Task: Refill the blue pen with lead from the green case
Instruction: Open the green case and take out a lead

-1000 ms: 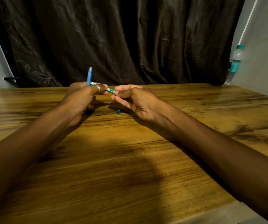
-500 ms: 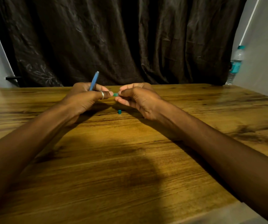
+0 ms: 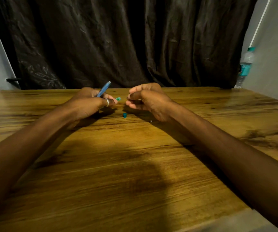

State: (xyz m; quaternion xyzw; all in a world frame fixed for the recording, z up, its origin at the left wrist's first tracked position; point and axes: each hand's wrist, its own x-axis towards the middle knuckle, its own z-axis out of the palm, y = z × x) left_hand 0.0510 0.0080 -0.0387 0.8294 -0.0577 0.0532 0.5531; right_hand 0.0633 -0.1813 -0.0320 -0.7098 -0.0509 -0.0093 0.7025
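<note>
My left hand (image 3: 88, 104) grips the blue pen (image 3: 103, 89), which points up and to the right, and also pinches the green lead case (image 3: 118, 98) between thumb and finger. Only the case's green end shows. My right hand (image 3: 145, 99) sits just to the right of the case, fingertips pinched on a thin lead (image 3: 124, 98) that runs from the case mouth to the fingers. A small green cap (image 3: 124, 115) lies on the wooden table (image 3: 134, 173) between and below both hands. A tiny pale piece (image 3: 151, 121) lies under my right wrist.
A dark curtain (image 3: 126, 39) hangs behind the table's far edge. A plastic water bottle (image 3: 245, 66) with a teal label stands at the far right corner by the wall. The table's near edge shows at the bottom right.
My right hand has drawn away to the right from the case, opening a small gap with a thin lead across it. The blue pen in my left hand has tilted further to the right.
</note>
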